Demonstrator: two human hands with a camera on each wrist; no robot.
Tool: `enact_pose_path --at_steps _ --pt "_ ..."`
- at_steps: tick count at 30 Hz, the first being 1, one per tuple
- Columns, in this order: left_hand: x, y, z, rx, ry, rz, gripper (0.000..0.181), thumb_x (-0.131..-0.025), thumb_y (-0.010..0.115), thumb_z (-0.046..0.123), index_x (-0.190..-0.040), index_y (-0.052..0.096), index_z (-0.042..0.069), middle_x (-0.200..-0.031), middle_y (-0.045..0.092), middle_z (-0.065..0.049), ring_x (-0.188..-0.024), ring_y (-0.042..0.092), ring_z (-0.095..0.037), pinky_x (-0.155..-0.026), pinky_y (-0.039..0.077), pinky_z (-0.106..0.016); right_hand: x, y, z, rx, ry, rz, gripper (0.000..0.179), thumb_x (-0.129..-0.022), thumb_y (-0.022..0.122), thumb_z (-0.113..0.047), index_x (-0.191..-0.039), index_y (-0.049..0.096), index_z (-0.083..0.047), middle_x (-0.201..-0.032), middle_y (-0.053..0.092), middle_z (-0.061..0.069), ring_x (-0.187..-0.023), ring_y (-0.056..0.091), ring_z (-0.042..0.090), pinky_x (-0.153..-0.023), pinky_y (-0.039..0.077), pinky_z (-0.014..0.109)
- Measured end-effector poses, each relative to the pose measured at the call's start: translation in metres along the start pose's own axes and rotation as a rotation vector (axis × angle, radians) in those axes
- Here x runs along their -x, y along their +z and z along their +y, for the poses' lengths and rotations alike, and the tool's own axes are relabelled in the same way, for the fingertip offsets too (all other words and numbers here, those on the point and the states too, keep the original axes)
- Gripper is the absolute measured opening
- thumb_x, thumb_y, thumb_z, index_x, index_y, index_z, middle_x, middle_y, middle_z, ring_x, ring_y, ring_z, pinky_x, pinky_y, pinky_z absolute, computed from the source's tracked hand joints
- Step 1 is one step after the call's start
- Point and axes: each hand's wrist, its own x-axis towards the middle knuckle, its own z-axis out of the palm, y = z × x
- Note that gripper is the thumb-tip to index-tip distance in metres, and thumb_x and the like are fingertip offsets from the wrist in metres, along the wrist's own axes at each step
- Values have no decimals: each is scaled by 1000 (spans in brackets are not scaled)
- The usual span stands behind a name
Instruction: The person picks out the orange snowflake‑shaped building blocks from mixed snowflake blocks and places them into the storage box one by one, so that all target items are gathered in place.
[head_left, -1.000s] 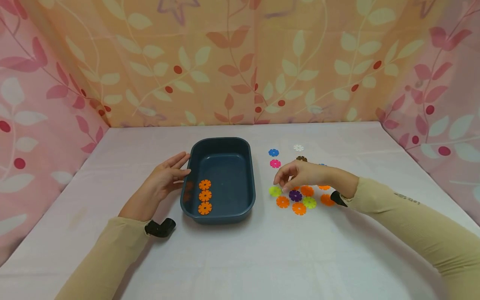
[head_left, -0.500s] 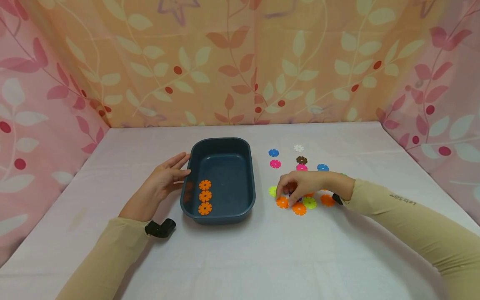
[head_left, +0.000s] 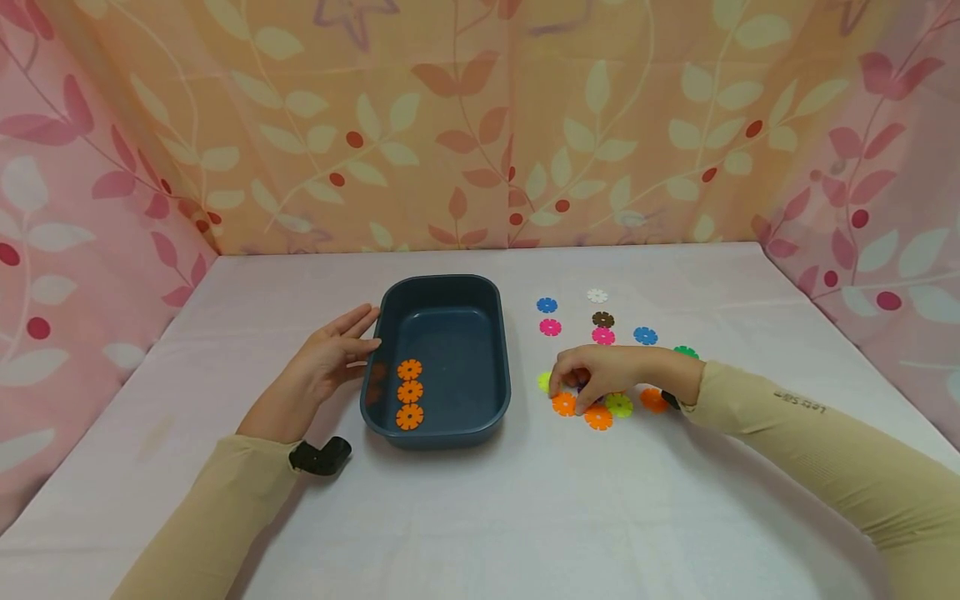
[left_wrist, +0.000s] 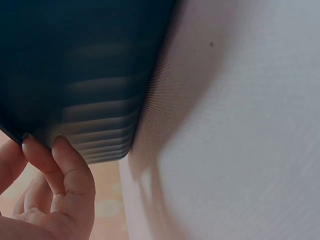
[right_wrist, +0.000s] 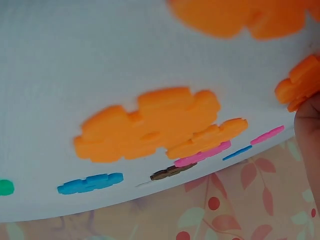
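Observation:
My left hand (head_left: pixel 333 354) rests its thumb and fingers against the left rim of a dark blue plastic basin (head_left: pixel 498 367). In the left wrist view, fingertips (left_wrist: pixel 62 150) press on the basin's outer wall. Inside the basin, three orange snowflake discs (head_left: pixel 409 392) form a column along the left. To the right, my right hand (head_left: pixel 611 367) reaches down with thumb and index finger pinching an orange snowflake disc (head_left: pixel 565 405) at the front left of a loose group. The right wrist view shows that disc (right_wrist: pixel 302 82) at a fingertip. Discs under the palm are partly hidden.
Around the right hand lie yellow-green (head_left: pixel 619 406), orange (head_left: pixel 598 417) and green (head_left: pixel 686 352) discs. Behind it are blue (head_left: pixel 646 336), pink (head_left: pixel 551 327), brown (head_left: pixel 603 319) and white (head_left: pixel 597 295) ones. A white cloth (head_left: pixel 465 517) covers the table; patterned curtains (head_left: pixel 480 125) enclose its back and sides.
My right hand has lowered slightly toward the front, from beside the yellow-green disc to the orange disc, uncovering pink and blue discs behind. Left hand and basin have stayed put.

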Motion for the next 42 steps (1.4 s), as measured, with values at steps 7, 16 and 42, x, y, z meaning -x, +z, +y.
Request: enact_pose_path --at_steps 7,16,42 --pt "1 -1 0 6 -2 2 70 -96 54 -1 -156 22 16 -157 25 1 -76 54 -10 -83 41 -31 0 1 -3 -24 32 9 24 -82 77 -6 -97 59 -10 -87 49 3 -84 48 21 -67 42 26" --pt "2 0 0 14 2 -5 71 -96 54 -2 -156 20 15 -158 24 0 -74 55 -10 -79 42 -30 1 2 -9 -115 93 66 19 -85 71 1 -88 53 -6 -77 54 4 -66 53 18 -62 47 27" --pt "1 1 0 15 0 -7 72 -96 55 -2 -156 20 15 -157 25 1 -76 57 -9 -83 43 -31 0 -31 -53 -495 -26 146 46 -88 65 3 -130 51 15 -90 62 16 -83 67 29 -87 51 44"
